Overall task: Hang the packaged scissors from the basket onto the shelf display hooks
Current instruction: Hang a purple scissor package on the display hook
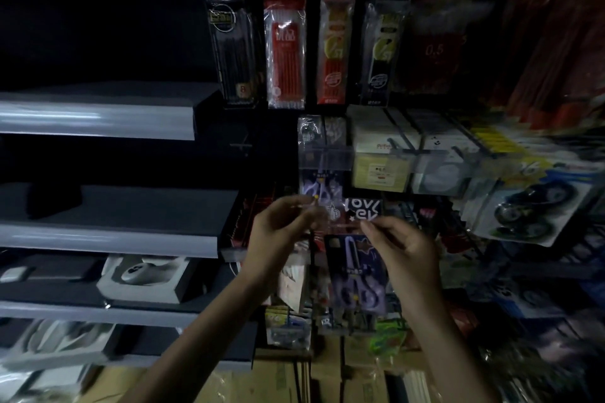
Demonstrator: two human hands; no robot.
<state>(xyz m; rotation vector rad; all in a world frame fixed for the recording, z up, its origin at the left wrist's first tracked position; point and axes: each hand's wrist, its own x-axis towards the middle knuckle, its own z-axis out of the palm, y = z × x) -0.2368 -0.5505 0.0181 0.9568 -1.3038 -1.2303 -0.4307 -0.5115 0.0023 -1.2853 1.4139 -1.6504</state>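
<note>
I hold one pack of purple scissors (pixel 357 275) between my two hands. My left hand (pixel 281 229) pinches the clear top strip of the pack at its left end. My right hand (pixel 406 249) pinches the same strip at its right end, and the fingers of both are curled. The pack hangs upright from that strip, between my hands and a little below them, in front of the dark rack. Just behind its top edge hangs a second scissors pack (pixel 322 191), also purple. A small yellow tip (pixel 316 197) shows near my left fingertips; the blur keeps me from telling whether my pack is on a hook. Above hang four pen packs (pixel 284 42) in a row, two red and two black. On my left I count at least three grey shelves (pixel 98 118), one above another
</note>
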